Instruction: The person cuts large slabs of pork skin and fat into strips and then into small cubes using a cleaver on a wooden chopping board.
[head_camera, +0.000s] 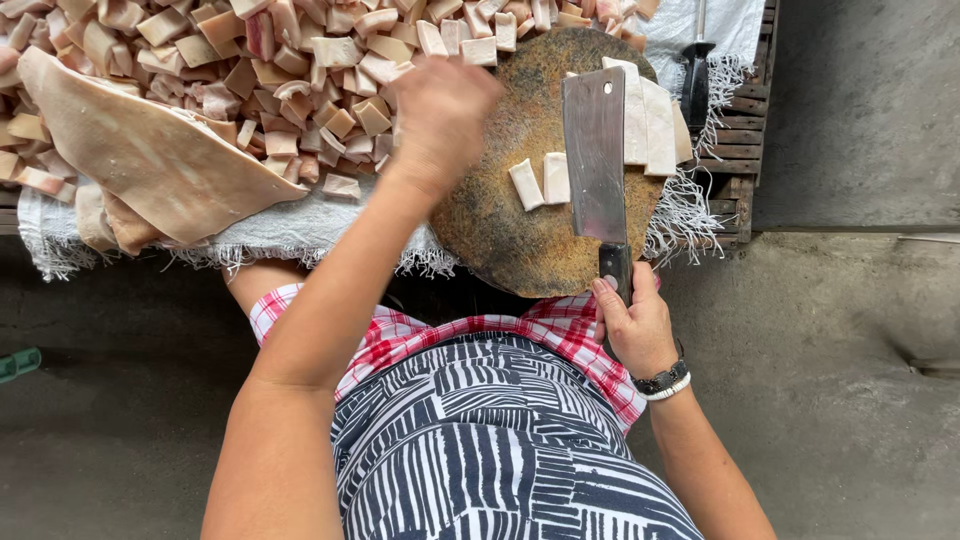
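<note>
1. Cleaver (596, 150) lying flat across round chopping block (540, 160), handle gripped in closed right hand (636, 325).
2. Left hand (440, 115) blurred above block's far edge; grip impossible to tell.
3. Pale fat strips (645, 120) beside blade, two cut pieces (541, 181) left of it.
4. Likely soft, greasy, slippery; best pinched at firmer skin edge.
</note>
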